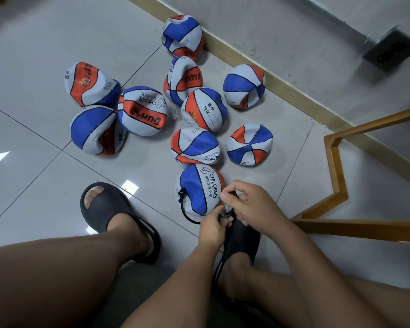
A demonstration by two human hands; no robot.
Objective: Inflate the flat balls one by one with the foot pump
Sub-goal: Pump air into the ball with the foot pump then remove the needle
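The nearest flat ball (200, 189) lies on the tiled floor (45, 43), just beyond the right black slipper (240, 237). A black hose (184, 210) curls against its near-left side. Both hands meet at its near-right edge: the left hand (212, 229) and right hand (249, 204) each pinch the pump's small fitting (225, 210). Nine more flat balls (142, 110) lie scattered farther off.

Seated person, both hands on a pump fitting beside a flat ball.

Left hand (213, 227) and right hand (249, 204) grip a small dark pump part (226, 210) over the right sandal (240, 240). A black hose (184, 209) curls against the nearest ball (199, 188), marked CHILDREN. Nine more deflated red, white and blue balls (142, 110) lie on the tiled floor (33, 55). Left sandal (104, 207) flat on the tiles.
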